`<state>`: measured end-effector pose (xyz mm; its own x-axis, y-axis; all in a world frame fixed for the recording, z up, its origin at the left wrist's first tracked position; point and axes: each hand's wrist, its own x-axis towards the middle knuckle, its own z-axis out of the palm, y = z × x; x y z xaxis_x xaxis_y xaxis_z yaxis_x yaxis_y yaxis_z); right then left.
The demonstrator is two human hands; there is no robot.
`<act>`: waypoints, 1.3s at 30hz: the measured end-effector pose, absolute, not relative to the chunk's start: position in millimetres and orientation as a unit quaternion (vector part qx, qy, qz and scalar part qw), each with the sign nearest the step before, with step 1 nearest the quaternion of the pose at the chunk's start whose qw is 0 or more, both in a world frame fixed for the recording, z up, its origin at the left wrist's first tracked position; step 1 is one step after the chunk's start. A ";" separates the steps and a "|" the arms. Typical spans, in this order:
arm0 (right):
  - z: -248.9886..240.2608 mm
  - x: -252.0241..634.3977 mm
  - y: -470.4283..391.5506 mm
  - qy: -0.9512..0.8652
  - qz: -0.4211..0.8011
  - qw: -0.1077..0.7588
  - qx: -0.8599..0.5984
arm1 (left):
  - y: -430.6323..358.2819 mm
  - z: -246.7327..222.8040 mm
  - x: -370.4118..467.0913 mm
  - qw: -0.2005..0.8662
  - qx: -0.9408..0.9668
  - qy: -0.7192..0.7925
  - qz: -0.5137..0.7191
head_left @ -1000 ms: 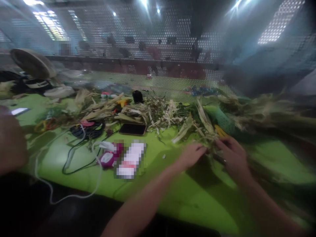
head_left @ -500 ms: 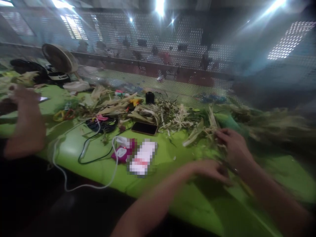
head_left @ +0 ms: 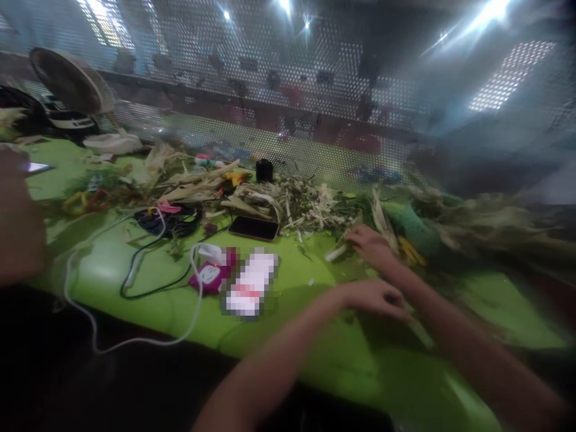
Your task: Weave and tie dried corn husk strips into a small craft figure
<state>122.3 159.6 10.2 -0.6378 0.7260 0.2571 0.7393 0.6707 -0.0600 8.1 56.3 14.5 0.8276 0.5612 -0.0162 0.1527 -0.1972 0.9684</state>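
Observation:
My right hand (head_left: pixel 371 246) reaches over the green table, its thumb and fingers closed at the upper part of a pale dried corn husk (head_left: pixel 335 254). Nearer to me is my left hand (head_left: pixel 373 297), with its fingers curled downward. A blurred pale strip (head_left: pixel 422 333) shows beside the left fingertips; whether the hand grips it is hard to make out. Beyond both hands lies a heap of shredded husk pieces (head_left: pixel 321 207). Another upright husk (head_left: pixel 381 213) stands just behind the right hand, near a yellow item (head_left: pixel 411 251) and green netting (head_left: pixel 418 228).
A dark phone (head_left: pixel 254 228), a blurred-out phone screen (head_left: pixel 252 285) and a purple power bank (head_left: pixel 211 276) with a white cable (head_left: pixel 135 344) lie left of my hands. Farther left are a fan (head_left: pixel 72 81) and another person's arm (head_left: pixel 20 222). A perforated screen (head_left: pixel 292 132) runs behind.
My right hand has moved left from the upright husk to the husk lying by the heap. My left hand stays low with curled fingers. The view has shifted slightly right.

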 end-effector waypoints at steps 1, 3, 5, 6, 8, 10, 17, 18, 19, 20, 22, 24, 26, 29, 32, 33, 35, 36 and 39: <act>8.9 122.1 156.6 -0.905 -0.053 0.117 -0.405 | 57.2 14.0 7.2 0.587 0.747 0.247 0.190; 12.1 123.3 151.5 -0.897 -0.086 0.122 -0.417 | 60.4 12.6 5.2 0.590 0.719 0.281 0.237; 19.9 128.1 145.7 -0.877 -0.094 0.166 -0.440 | 64.7 11.0 3.2 0.591 0.661 0.340 0.313; 24.2 131.7 142.0 -0.865 -0.093 0.197 -0.452 | 67.0 10.3 2.4 0.587 0.621 0.376 0.359; 31.7 139.3 132.8 -0.842 -0.087 0.255 -0.467 | 71.1 9.9 1.2 0.563 0.529 0.441 0.458; 35.8 144.4 122.1 -0.828 -0.084 0.293 -0.471 | 73.6 10.8 0.7 0.534 0.443 0.478 0.539; 28.5 132.7 94.0 -0.840 -0.025 0.322 -0.436 | 77.4 10.6 -2.2 0.580 0.372 0.419 0.592; 27.8 130.7 92.4 -0.841 0.014 0.331 -0.427 | 79.1 9.2 -3.6 0.578 0.369 0.424 0.591; 27.7 129.5 91.5 -0.839 0.059 0.342 -0.420 | 81.0 7.8 -5.1 0.574 0.366 0.433 0.591; 28.0 129.3 91.4 -0.831 0.103 0.353 -0.417 | 82.9 6.7 -6.7 0.569 0.363 0.440 0.592; 29.0 131.4 93.5 -0.807 0.152 0.375 -0.431 | 85.5 5.3 -9.0 0.567 0.367 0.442 0.590; 29.1 135.6 97.6 -0.786 0.140 0.381 -0.466 | 86.6 4.5 -10.0 0.565 0.387 0.437 0.583; 27.3 140.2 102.3 -0.773 0.109 0.374 -0.501 | 86.9 2.7 -10.0 0.550 0.418 0.443 0.571; 22.9 145.6 108.2 -0.748 0.108 0.384 -0.531 | 87.8 -1.4 -10.8 0.514 0.458 0.467 0.555; 21.2 149.5 112.0 -0.741 0.175 0.391 -0.517 | 87.2 -0.8 -15.4 0.478 0.492 0.481 0.546; 21.5 150.5 112.6 -0.739 0.208 0.388 -0.510 | 86.0 1.4 -17.6 0.463 0.504 0.489 0.541; 22.9 151.8 113.0 -0.726 0.257 0.389 -0.506 | 82.8 8.1 -21.9 0.426 0.524 0.516 0.527; 23.7 152.2 112.6 -0.717 0.267 0.398 -0.506 | 81.1 11.7 -23.6 0.414 0.533 0.530 0.514; 25.2 151.4 110.4 -0.712 0.267 0.429 -0.488 | 78.9 18.2 -25.6 0.399 0.544 0.541 0.501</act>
<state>151.4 110.4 25.2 -0.1561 0.9237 0.3499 0.4654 0.3812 -0.7988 -25.6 78.9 18.2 -0.0885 0.9897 0.1130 0.1893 -0.0947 0.9773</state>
